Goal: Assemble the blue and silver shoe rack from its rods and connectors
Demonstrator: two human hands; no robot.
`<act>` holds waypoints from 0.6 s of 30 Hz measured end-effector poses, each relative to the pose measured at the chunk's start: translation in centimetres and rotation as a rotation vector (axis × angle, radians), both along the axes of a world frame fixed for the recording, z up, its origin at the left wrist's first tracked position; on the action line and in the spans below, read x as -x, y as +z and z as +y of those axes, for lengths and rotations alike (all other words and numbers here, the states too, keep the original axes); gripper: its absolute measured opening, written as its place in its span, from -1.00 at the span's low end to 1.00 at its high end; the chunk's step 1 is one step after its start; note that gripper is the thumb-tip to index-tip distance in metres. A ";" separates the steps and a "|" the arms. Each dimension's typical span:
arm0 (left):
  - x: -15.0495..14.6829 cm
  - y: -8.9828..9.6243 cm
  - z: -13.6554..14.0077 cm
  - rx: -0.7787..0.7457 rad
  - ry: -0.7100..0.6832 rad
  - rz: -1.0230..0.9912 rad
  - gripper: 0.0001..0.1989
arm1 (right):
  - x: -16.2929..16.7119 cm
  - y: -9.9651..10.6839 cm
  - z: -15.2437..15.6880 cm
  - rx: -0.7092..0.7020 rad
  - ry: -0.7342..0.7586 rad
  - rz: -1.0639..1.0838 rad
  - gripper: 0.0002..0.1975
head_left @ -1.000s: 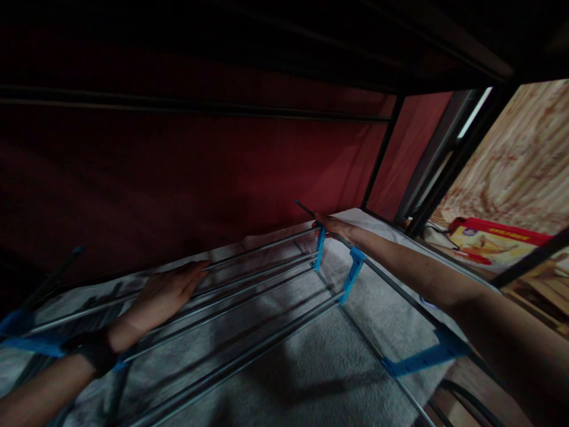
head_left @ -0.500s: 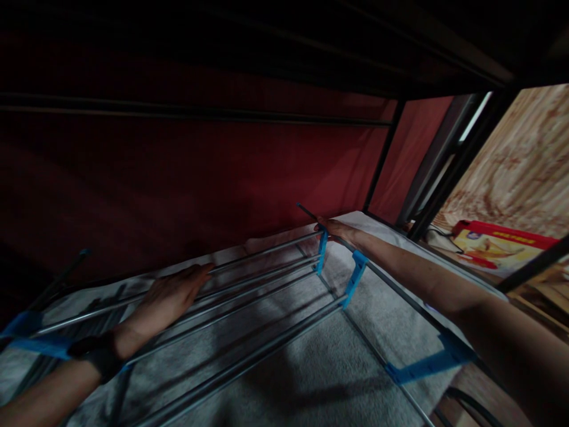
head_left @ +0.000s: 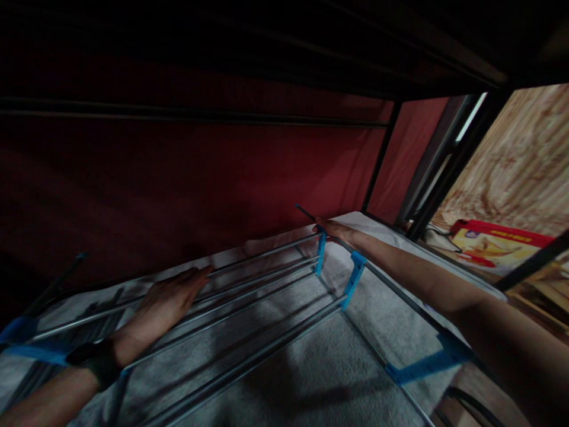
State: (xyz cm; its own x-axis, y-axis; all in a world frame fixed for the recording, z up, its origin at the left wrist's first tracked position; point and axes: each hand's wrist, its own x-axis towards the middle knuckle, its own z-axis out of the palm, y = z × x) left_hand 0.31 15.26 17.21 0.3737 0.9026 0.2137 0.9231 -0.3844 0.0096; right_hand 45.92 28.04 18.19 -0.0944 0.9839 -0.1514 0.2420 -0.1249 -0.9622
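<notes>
A rack of thin grey metal rods [head_left: 267, 252] with blue plastic connectors [head_left: 354, 279] stands on a grey, towel-like cloth. My left hand [head_left: 171, 302], a dark band at its wrist, lies over the rack's back rod on the left, fingers stretched out along it. At the far right corner, my right hand [head_left: 326, 228] is closed around the rack's upper side bar by a blue connector; its fingers are partly hidden. Another blue connector [head_left: 26, 341] is by my left wrist, and one more [head_left: 429, 362] lies below my right forearm.
Dark metal frame posts [head_left: 382, 157] and a low dark overhead surface enclose the space. Behind the rack hangs a dark red cloth [head_left: 213, 178]. Several loose dark rods [head_left: 89, 332] lie at the left. A red and yellow box [head_left: 498, 244] stands outside the frame, near a patterned curtain [head_left: 520, 160].
Both hands keep their places on the rack. The view has shifted very slightly, and the rack's left end sits a little lower and further left in it.
</notes>
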 end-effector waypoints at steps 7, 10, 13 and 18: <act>0.1 0.0 0.1 0.024 -0.016 0.003 -0.43 | 0.4 0.4 -0.4 -0.009 -0.024 -0.010 -0.58; 0.3 -0.1 0.2 0.035 -0.024 -0.016 -0.46 | 0.5 0.6 -0.6 -0.001 -0.029 -0.020 -0.57; 0.4 -0.2 0.2 0.030 -0.020 -0.024 -0.46 | 0.6 0.7 -0.8 -0.005 -0.019 -0.010 -0.57; 0.1 -0.3 0.2 0.015 -0.023 -0.062 -0.46 | 0.5 0.7 -0.8 -0.007 -0.021 -0.035 -0.58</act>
State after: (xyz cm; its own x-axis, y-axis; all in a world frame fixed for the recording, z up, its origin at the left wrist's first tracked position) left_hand 0.21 15.43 16.96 0.3806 0.8974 0.2230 0.9117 -0.4046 0.0722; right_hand 45.41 27.28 18.88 -0.0680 0.9868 -0.1471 0.2732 -0.1234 -0.9540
